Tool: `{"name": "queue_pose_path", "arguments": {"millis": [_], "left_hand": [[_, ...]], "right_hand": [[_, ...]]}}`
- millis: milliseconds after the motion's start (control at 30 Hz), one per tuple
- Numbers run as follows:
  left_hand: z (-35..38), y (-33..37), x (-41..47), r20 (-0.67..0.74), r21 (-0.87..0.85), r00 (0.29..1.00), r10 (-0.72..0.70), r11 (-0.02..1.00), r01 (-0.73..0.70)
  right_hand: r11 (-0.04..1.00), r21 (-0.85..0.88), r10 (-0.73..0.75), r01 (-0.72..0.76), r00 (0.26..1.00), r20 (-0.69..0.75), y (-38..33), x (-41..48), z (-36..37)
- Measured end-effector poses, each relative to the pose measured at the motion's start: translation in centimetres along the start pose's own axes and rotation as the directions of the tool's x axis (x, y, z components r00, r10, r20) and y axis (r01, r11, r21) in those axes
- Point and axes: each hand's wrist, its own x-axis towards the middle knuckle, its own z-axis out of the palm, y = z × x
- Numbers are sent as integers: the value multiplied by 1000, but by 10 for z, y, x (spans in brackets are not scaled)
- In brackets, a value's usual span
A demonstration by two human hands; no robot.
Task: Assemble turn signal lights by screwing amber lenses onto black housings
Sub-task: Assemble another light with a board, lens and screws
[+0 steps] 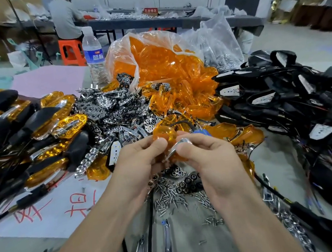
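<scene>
Head view. The left hand (141, 157) and right hand (208, 158) meet above the desk (194, 234). The left grip, thumb and fingers curled, pinches an amber lens (165, 133), which is held in the air over a scatter of screws (169, 196). The right grip pinches a chrome piece (178, 145) just beside the lens's lower edge. Behind lies a bag of lenses (159, 60) — black housings (281, 96) are heaped at right, assembled lights (26, 125) at left.
</scene>
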Motion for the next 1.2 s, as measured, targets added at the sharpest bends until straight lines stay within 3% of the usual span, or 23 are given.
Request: {"name": "queue_pose_path", "arguments": {"millis": [67, 133, 167, 200, 233, 300, 367, 433, 500, 567, 633, 733, 967, 1100, 1200], "left_hand": [[4, -6, -1, -71, 43, 997, 38, 998, -35], [8, -8, -2, -136, 31, 988, 70, 997, -67], [9, -7, -2, -159, 9, 984, 79, 997, -79], [9, -6, -2, -178, -10, 981, 82, 996, -85], [8, -5, -2, -191, -15, 978, 82, 996, -87], [4, -3, -2, -189, 17, 978, 90, 996, -89], [2, -1, -3, -134, 67, 986, 103, 993, -94], [3, 0, -4, -52, 85, 993, 109, 991, -104], [6, 1, -6, 13, 76, 993, 113, 991, -114], [7, 0, -9, 36, 75, 993, 111, 991, -113], [7, 0, -10, 42, 101, 992, 123, 987, -126], [7, 0, -11, 56, 115, 986, 155, 980, -161], [4, 3, -9, -8, 92, 995, 101, 991, -100], [1, 5, -7, -44, 131, 997, 67, 989, -61], [-1, 9, -7, 23, 128, 1000, 6, 992, -9]], "right_hand": [[950, -299, -123, 91, 988, -91, 4, -3, 1], [778, -597, -312, 195, 945, -98, 4, -6, 0], [729, -646, -361, 226, 929, -82, 3, -6, -2], [754, -611, -355, 241, 932, -72, 0, -5, -5], [849, -480, -288, 220, 955, -72, -4, -4, -8], [996, -75, -56, 54, 998, -28, -9, -3, -11], [955, 271, 115, -122, 992, 41, -11, -1, -13], [879, 444, 161, -175, 985, 68, -10, 1, -13], [920, 378, 99, -108, 994, 43, -6, 0, -8], [994, -31, -105, 103, 992, -72, 0, -3, -5], [904, -344, -297, 255, 952, -75, 4, -3, -4], [913, -315, -279, 258, 960, -24, 3, -2, -5], [960, -172, -242, 223, 965, -100, -3, 1, -12], [966, -134, -227, 223, 974, -14, -5, -1, -10], [967, -93, -231, 236, 971, 64, -6, -2, -9]]}}
